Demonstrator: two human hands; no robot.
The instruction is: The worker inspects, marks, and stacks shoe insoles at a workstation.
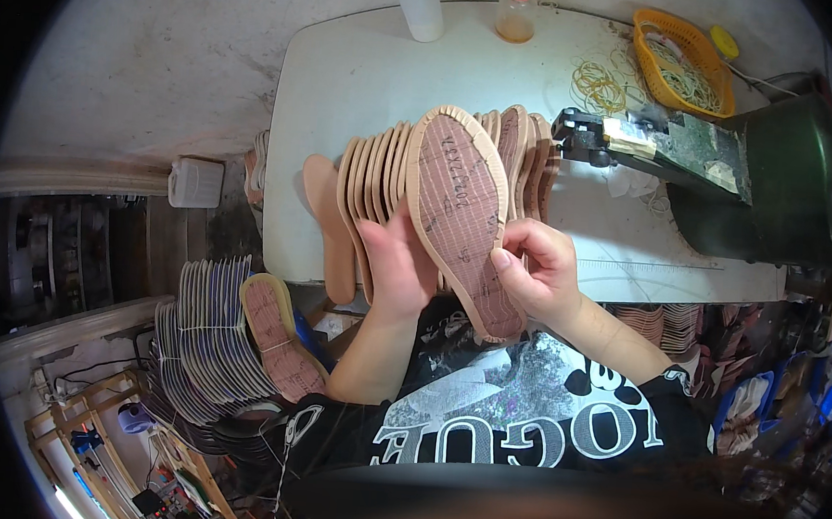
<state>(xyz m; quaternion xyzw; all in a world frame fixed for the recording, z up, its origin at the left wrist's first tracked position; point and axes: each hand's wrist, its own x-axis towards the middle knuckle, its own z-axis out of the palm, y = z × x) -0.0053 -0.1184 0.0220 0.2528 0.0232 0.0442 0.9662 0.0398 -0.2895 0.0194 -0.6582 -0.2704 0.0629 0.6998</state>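
A shoe insole is raised in front of me, tilted, its brown checked underside up with handwriting on it and a pleated beige rim folded around the edge. My right hand is closed on its right edge, thumb on the underside. At the opposite edge is my left hand, thumb stretched out away from the insole. Its other fingers are partly hidden behind the insole. Beyond my hands stands a row of beige insoles packed on edge. One smooth beige insole leans at the row's left end.
A dark green machine with an arm stands right on the white table. Behind are a yellow basket of elastic bands, loose bands, a blue-capped bottle and a red-capped bottle. Tied insole stacks sit lower left.
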